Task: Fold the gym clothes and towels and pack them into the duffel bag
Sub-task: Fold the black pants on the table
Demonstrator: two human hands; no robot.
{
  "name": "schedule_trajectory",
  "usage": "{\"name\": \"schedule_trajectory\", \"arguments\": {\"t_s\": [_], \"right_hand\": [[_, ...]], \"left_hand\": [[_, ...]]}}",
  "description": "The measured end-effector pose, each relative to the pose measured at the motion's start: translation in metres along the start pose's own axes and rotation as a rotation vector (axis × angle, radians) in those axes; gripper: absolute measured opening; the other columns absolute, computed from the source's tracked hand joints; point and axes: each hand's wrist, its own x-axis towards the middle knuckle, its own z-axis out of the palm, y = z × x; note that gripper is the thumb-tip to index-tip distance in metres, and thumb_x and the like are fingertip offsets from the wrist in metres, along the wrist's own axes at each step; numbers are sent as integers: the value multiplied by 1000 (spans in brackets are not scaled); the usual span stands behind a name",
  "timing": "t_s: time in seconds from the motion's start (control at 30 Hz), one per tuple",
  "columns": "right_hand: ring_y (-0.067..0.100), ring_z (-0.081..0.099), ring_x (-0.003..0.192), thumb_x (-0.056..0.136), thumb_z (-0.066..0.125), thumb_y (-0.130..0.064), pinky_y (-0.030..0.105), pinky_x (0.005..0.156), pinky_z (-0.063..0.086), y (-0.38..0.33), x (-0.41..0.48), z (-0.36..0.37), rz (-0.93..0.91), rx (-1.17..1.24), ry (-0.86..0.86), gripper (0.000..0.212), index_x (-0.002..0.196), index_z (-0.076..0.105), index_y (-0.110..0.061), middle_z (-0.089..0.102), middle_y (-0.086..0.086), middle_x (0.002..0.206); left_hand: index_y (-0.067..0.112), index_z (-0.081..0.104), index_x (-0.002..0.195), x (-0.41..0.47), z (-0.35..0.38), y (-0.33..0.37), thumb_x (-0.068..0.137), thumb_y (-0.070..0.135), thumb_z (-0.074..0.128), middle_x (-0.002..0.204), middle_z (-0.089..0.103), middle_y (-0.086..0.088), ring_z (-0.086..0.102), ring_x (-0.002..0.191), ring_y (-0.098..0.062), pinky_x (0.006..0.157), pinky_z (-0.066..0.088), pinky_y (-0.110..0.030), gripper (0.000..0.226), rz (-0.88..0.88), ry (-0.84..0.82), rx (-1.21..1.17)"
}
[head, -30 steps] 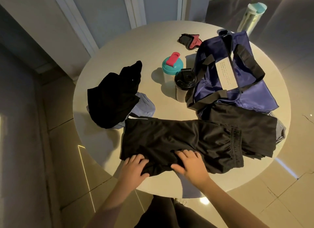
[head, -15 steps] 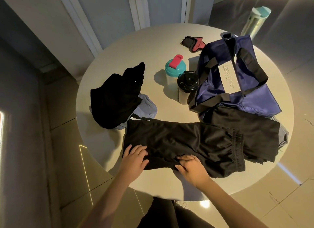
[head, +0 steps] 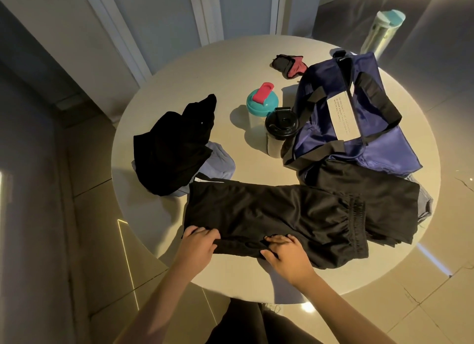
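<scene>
Black shorts (head: 272,215) lie spread along the near side of a round white table (head: 205,72), waistband to the right. My left hand (head: 198,243) grips their near left edge. My right hand (head: 284,251) pinches the near edge further right, where the fabric bunches up. A navy duffel bag (head: 359,118) with black straps lies at the right. A dark folded garment (head: 379,195) sits between the bag and the shorts. At the left, a crumpled black garment (head: 171,148) lies on a light blue cloth (head: 218,161).
Two shaker bottles stand mid-table: one with a teal lid (head: 261,105), one with a black lid (head: 280,128). A black and pink glove (head: 288,65) lies at the back. A tall pale bottle (head: 382,30) stands behind the bag. Tiled floor surrounds the table.
Both hands went from lying flat on the shorts to gripping the near edge. The left hand slid toward the shorts' left corner, and the fabric now bunches between the hands.
</scene>
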Motion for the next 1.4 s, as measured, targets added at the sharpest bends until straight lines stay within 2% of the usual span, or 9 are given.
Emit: {"name": "schedule_trajectory", "arguments": {"t_s": [0.17,0.27,0.4,0.6,0.8,0.97,1.13,1.33,1.4], "right_hand": [[14,47,127,75,1,-58,37,115,15,-5,2,6,-36,-84,114,80,126,56,-29,58,-8,129],[11,66,93,73,40,-48,32,98,41,-8,2,12,-98,-172,200,44,103,69,-34,70,-14,96],[4,63,80,69,37,-45,24,85,46,-20,2,17,-178,-164,67,37,80,73,-38,67,-20,86],[1,66,86,72,39,-47,28,97,35,-16,-2,23,-209,-218,8,38,77,75,-36,71,-18,93],[16,67,95,67,62,-46,37,99,30,-15,-11,38,-287,-332,82,31,87,75,-27,71,-4,100],[12,68,84,73,42,-38,33,98,32,-16,-19,46,-322,-322,118,36,79,76,-28,72,-7,92],[8,69,82,57,79,-40,29,96,32,-12,-16,49,-338,-295,154,21,75,75,-30,73,-10,87],[14,64,97,92,28,-41,22,103,27,-16,-15,36,-233,-148,185,42,99,65,-22,69,-3,97],[24,61,98,101,32,-36,27,83,39,-14,-8,29,-171,-32,150,34,111,57,-16,66,6,103]], "left_hand": [[31,73,72,-5,-1,0,35,30,95,69,60,14,60,67,-10,61,50,-27,43,7,-58,128],[30,68,61,-13,3,1,38,29,93,78,56,13,54,79,-10,78,44,-29,34,7,-47,112],[26,66,62,-27,13,3,40,22,91,88,66,10,64,90,-11,98,30,-38,34,4,9,88],[20,73,74,-58,29,4,44,14,90,72,65,2,62,73,-19,86,33,-35,36,-72,137,203],[13,70,69,-73,41,15,49,8,87,99,70,-8,67,97,-26,97,33,-41,26,-81,177,216],[11,68,115,-77,41,23,54,23,87,115,67,-7,67,96,-24,82,53,-39,65,-213,116,110],[18,75,80,-78,40,22,46,14,91,90,70,0,66,87,-22,84,48,-37,38,-219,82,145],[15,68,74,-80,35,14,58,12,88,68,67,1,66,69,-19,87,51,-41,26,-207,153,102],[16,65,74,-70,23,8,65,18,86,60,64,5,64,59,-14,79,54,-36,23,-225,158,34]]}}
